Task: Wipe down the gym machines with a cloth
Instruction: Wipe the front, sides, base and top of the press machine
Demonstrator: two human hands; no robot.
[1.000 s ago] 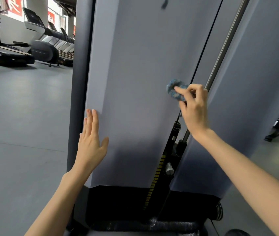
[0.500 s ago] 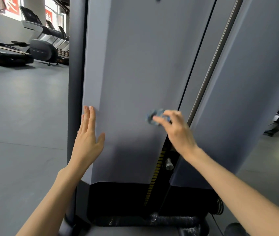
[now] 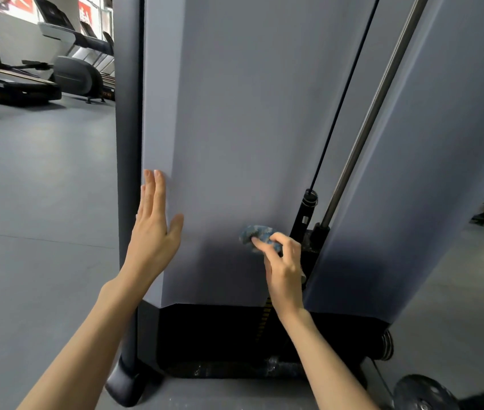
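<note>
Cloth (image 3: 260, 235) pinched in right hand (image 3: 282, 270) on panel (image 3: 249, 113); left hand (image 3: 153, 229) flat; rod (image 3: 373, 110) beside.

much of the cloth (image 3: 257, 235) lay hidden under the fingers of the right grip (image 3: 282, 261). whether the palm of the left grip (image 3: 153, 232) touched the machine panel (image 3: 249, 113) could not be told. a dark disc (image 3: 421, 393), below and right of the right grip, was cut by the bottom edge. red signs (image 3: 85, 11) far above the left grip were unreadable.

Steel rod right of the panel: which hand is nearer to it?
Right. The right hand, pinching the cloth, is just left of the rod, near its lower end; the left hand is open at the panel's far left edge.
</note>
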